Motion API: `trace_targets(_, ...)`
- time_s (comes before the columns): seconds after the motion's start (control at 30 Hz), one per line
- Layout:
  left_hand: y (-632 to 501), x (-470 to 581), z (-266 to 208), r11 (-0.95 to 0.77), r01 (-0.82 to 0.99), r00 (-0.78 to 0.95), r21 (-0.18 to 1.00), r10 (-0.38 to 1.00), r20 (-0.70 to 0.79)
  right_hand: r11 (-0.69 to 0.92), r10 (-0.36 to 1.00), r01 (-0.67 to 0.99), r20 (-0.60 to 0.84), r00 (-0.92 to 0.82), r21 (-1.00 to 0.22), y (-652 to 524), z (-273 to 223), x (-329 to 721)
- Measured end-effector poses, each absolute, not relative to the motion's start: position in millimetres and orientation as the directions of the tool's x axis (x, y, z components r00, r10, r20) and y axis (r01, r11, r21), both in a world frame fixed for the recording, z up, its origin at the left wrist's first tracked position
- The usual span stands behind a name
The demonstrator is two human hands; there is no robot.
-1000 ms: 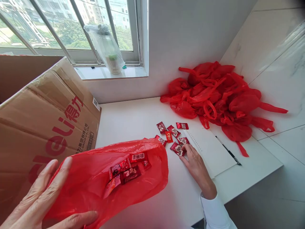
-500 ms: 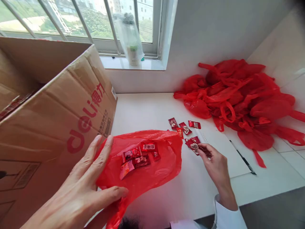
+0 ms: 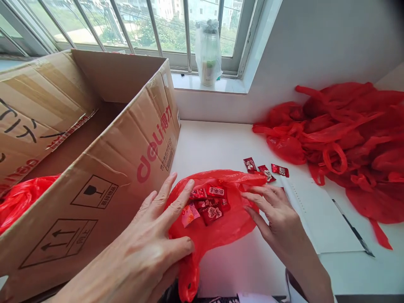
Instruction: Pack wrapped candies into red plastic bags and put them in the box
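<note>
A red plastic bag (image 3: 227,235) lies with its mouth spread wide. Inside are several small wrapped candies (image 3: 214,213), mostly dark red, one pink-orange. My left hand (image 3: 158,235) holds the bag at its left rim, fingers spread along the mouth and thumb over the near edge. At the right rim, my right hand (image 3: 277,214) reaches into the mouth with its fingers apart; no candy shows in them. Beyond the bag, a few red candies (image 3: 280,170) lie on the white table (image 3: 214,143).
A large open cardboard box (image 3: 126,155) stands at the left, red plastic inside it. A heap of red plastic bags (image 3: 356,139) covers the back right. White paper (image 3: 328,223) and a black pen (image 3: 353,227) lie at the right. A bagged bottle (image 3: 208,59) stands on the windowsill.
My right hand has moved left from the loose candies to the bag's mouth. Another dark red candy now lies inside the bag. The view has turned left, showing more of the box.
</note>
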State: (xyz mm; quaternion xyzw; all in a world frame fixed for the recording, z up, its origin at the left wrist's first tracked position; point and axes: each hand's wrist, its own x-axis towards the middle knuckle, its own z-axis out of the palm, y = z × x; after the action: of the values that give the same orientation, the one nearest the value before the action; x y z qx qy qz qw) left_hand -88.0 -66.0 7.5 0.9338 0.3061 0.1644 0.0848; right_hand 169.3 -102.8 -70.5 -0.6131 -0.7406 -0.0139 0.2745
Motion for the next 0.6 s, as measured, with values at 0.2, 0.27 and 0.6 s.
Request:
trace_targets(0.2, -63.2, -97.5, 6.6, -0.769, 0.536, 0.774, 0.348, 0.612, 0.161, 0.097, 0.870, 0.994, 0.489, -0.061, -0.049, -91.5, -81.5, 174.4)
trace_targets(0.27, -60.7, -97.6, 8.8, -0.789, 0.495, 0.807, 0.365, 0.573, 0.143, 0.040, 0.883, 0.999, 0.466, -0.047, 0.025, -84.9, -82.9, 177.5)
trace_targets(0.6, -49.7, -99.1, 19.9, -0.819, 0.387, 0.894, 0.424, 0.446, 0.046, -0.094, 0.995, 0.973, 0.058, 0.084, 0.209, -57.0, -87.7, 190.2)
